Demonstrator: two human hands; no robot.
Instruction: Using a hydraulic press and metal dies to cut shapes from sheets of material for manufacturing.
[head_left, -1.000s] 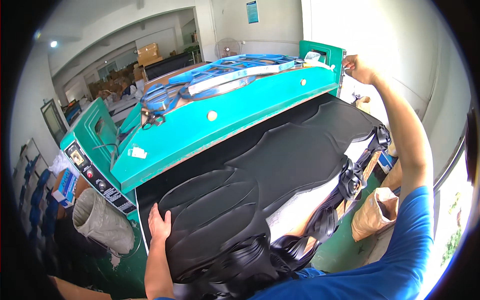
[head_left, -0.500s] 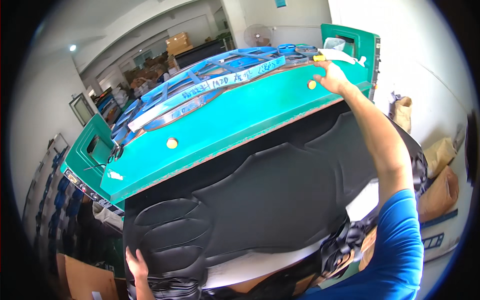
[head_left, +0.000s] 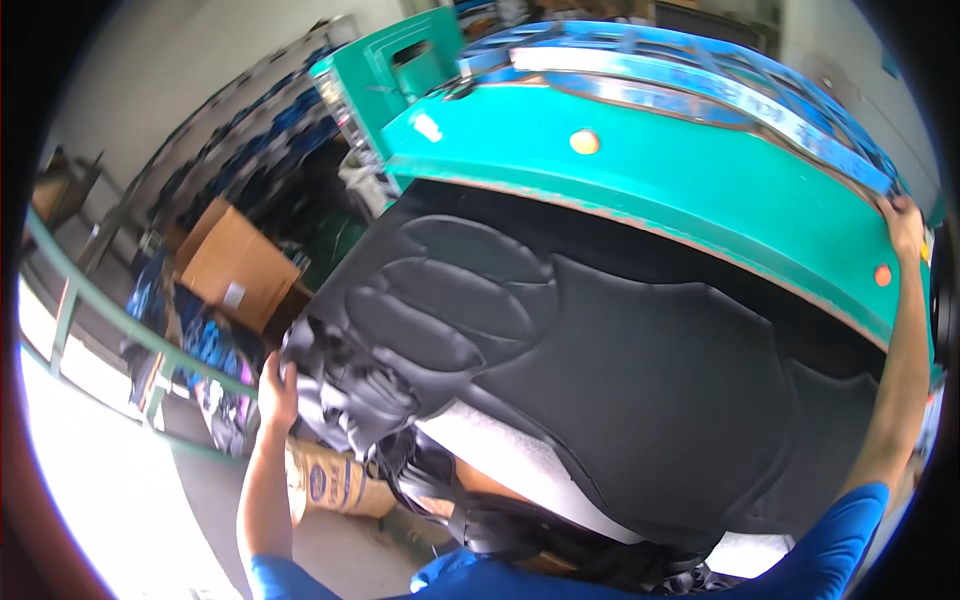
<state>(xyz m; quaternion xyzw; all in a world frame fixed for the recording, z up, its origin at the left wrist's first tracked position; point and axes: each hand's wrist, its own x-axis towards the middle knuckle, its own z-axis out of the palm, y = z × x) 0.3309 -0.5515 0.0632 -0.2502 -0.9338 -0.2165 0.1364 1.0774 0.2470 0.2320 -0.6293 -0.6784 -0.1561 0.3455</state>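
Note:
A large black sheet (head_left: 640, 390) with cut-in oval and curved outlines lies beneath the green beam of a press (head_left: 700, 190). Along the top of the beam rests a blue-framed cutting die (head_left: 700, 75) with a white written strip. My right hand (head_left: 905, 225) is at the die's right end, fingers curled round it. At the sheet's left edge, my left hand (head_left: 277, 392) is up against a heap of black offcuts (head_left: 360, 385), thumb apart from the fingers. White material (head_left: 520, 450) shows under the sheet's near edge.
Two round orange buttons, one of them the left button (head_left: 585, 142), sit on the beam's front. A cardboard box (head_left: 240, 265) stands on the left, behind a green rail (head_left: 130, 315). Below my left hand is a brown paper sack (head_left: 345, 480). Black strips (head_left: 500, 520) hang near my body.
The view has swung to the left. My right hand has gone from beside a yellow item on the beam to the die's end. My left hand has come to the offcuts.

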